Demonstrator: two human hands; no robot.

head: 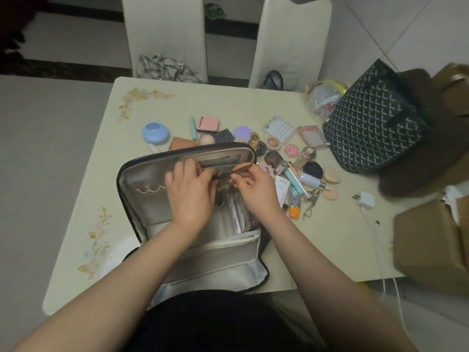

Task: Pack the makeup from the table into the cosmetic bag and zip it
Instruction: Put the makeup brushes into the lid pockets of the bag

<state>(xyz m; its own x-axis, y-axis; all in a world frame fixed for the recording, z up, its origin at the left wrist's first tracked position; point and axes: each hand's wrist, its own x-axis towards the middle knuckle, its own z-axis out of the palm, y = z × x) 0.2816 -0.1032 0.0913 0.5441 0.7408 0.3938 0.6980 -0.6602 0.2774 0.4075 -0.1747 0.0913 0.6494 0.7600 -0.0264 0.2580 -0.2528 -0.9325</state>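
- While most of the makeup (291, 158) lies loose on the table (83, 174), we judge the packing barely begun; a few flat packets already sit in the bag's base.
- Our left hand (189, 189) and right hand (255, 188) meet over the open cosmetic bag (142, 199); both pinch a thin dark brush-like tool (243, 169) at the upright lid.
- Risk: we seem to be threading it into a lid slot. A missed slot would drop it among the packets below.
- Risk: the lid leans back against the pile behind it; pushing harder could scatter the blue jar (154, 133) or pink compact (207, 123).
- The remaining makeup lies beyond and right of our hands, the nearest pieces just beside the right hand.
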